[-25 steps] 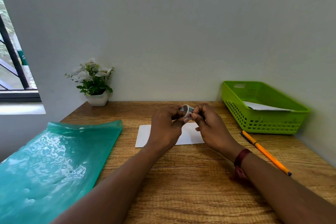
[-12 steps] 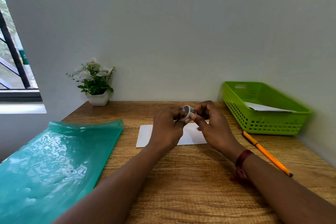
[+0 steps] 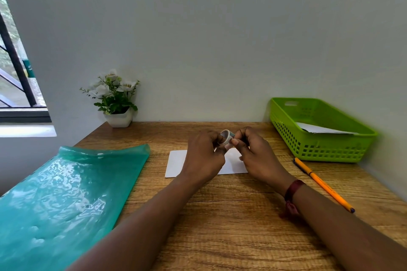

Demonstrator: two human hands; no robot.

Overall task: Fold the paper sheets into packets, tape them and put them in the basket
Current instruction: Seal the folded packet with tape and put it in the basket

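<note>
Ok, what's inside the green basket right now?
I see white paper in the green basket. The near wall hides the basket floor, so how many packets lie there cannot be seen.

Mostly single items on the desk (image 3: 220,226).
One tape roll (image 3: 225,136), one basket (image 3: 326,152), one pen (image 3: 323,185), one plastic folder (image 3: 66,193), one potted plant (image 3: 114,99); two papers: one sheet (image 3: 176,163) mid-desk, a second sheet (image 3: 323,129) in the basket.

Paper sheet (image 3: 176,163) — middle hidden, teal folder (image 3: 66,193) cut by left edge
</note>
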